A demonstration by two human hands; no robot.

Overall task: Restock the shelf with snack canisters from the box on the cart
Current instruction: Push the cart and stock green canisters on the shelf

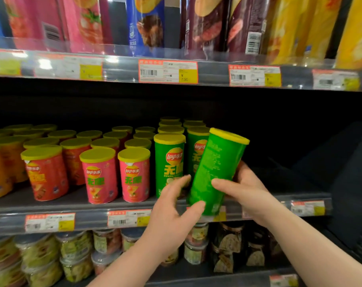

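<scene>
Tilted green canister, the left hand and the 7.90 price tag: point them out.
Tilted green canister [216, 166]: head view, middle of its body.
Left hand [171, 206]: head view, back of the hand.
7.90 price tag [167, 71]: head view, middle of the label.

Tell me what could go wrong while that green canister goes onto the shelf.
The held green canister is tilted in the right hand; it may knock the standing green canisters beside it. Its base, by the left hand, is at the shelf edge and could slip off.
</scene>
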